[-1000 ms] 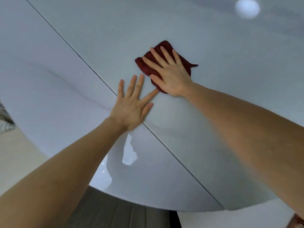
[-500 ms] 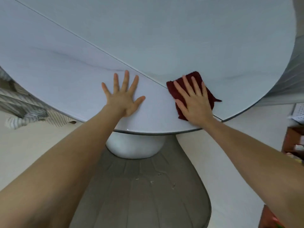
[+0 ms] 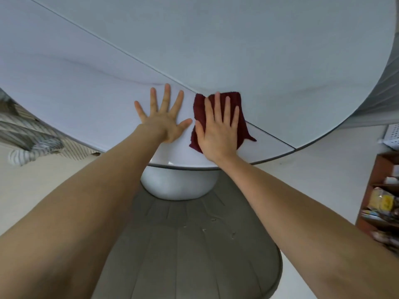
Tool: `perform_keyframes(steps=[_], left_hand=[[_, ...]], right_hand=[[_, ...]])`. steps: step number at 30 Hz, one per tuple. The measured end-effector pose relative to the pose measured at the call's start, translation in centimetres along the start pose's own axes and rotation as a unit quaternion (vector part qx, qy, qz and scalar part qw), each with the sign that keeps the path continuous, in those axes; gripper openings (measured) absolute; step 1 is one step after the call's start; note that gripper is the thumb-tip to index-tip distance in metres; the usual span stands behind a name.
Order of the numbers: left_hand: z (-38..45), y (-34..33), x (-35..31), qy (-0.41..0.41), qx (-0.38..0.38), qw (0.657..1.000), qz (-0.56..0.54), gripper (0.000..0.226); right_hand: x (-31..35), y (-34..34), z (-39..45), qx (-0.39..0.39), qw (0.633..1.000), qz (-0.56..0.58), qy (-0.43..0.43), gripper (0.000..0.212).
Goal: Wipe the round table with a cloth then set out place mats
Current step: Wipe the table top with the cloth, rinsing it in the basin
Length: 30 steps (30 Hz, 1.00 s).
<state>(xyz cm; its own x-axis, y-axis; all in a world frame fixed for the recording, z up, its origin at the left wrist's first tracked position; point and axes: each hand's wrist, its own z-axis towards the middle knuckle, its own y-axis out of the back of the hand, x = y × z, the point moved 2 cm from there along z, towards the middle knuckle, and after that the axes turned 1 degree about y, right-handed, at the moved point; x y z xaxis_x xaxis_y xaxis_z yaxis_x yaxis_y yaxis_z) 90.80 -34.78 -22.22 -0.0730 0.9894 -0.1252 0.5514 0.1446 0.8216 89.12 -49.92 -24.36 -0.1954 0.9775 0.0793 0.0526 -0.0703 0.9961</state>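
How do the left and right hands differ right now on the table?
The left hand lies directly on the bare table, while the right hand presses on the dark red cloth. The left hand's fingers are spread wide; the right hand's lie closer together. Both are flat, palm down, near the table's near edge.

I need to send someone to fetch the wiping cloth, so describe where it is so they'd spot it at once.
Look at the big round white table, at its near edge above the white pedestal. The cloth lies flat there under the right hand, beside the bare left hand. It is dark red, the only coloured thing on the pale top.
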Motion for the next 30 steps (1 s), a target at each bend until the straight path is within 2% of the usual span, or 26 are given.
perform_keyframes(steps=[2,5,7,9,11,14,15,16,17,19,20,21,24,25,30], left_hand=[[-0.4,-0.2,0.0,-0.002,0.012,1.0,0.003,0.074],[-1.0,-0.6,0.2,-0.006,0.016,1.0,-0.003,0.074],[-1.2,0.0,0.3,-0.016,0.027,0.999,-0.009,0.074],[-0.8,1.0,0.5,-0.026,0.034,0.999,-0.026,0.071],[-0.6,1.9,1.0,-0.042,0.039,0.998,-0.029,0.066],[-0.6,2.7,2.5,-0.057,-0.02,0.997,-0.04,0.06],[-0.3,3.3,3.5,-0.053,-0.041,0.997,-0.044,0.059],[0.0,3.8,4.3,-0.045,-0.051,0.997,-0.043,0.059],[0.4,4.4,5.2,-0.035,-0.051,0.997,-0.034,0.059],[1.5,5.5,7.0,-0.024,-0.044,0.999,-0.014,0.06],[2.1,5.9,7.8,-0.018,-0.046,0.999,-0.005,0.061],[2.8,6.5,8.8,-0.019,-0.046,0.999,0.009,0.061],[4.4,7.6,11.0,-0.033,-0.05,0.997,0.047,0.063],[5.2,7.9,12.4,-0.047,-0.051,0.996,0.051,0.063],[8.5,8.6,18.1,-0.103,-0.046,0.991,0.075,0.068]], right_hand=[[-2.8,-0.1,-2.2,0.007,1.0,-0.007,-0.007,0.062],[-7.4,0.2,-6.6,0.019,0.998,-0.017,-0.064,0.064],[-6.1,0.6,-6.5,0.016,0.995,-0.024,-0.1,0.066],[-2.1,0.2,-3.8,0.006,0.998,-0.027,-0.058,0.068],[1.7,-0.1,-1.2,0.006,0.999,-0.023,0.023,0.069],[2.0,-0.3,-0.8,0.017,0.991,-0.034,0.131,0.069],[1.4,-0.3,-0.9,0.01,0.99,-0.035,0.135,0.068],[0.9,-0.2,-1.1,-0.004,0.995,-0.033,0.098,0.068],[0.7,-0.2,-1.1,-0.012,0.999,-0.028,0.01,0.068],[2.4,0.1,0.4,-0.014,0.978,0.0,-0.206,0.07],[4.3,0.2,1.9,-0.008,0.965,0.025,-0.26,0.071],[7.0,0.2,3.8,-0.007,0.962,0.041,-0.269,0.072],[13.2,-0.2,8.5,-0.013,0.979,0.037,-0.202,0.073],[14.6,-0.7,9.6,-0.02,0.977,0.033,-0.208,0.072],[15.4,-2.0,9.9,-0.027,0.968,0.014,-0.248,0.07]])
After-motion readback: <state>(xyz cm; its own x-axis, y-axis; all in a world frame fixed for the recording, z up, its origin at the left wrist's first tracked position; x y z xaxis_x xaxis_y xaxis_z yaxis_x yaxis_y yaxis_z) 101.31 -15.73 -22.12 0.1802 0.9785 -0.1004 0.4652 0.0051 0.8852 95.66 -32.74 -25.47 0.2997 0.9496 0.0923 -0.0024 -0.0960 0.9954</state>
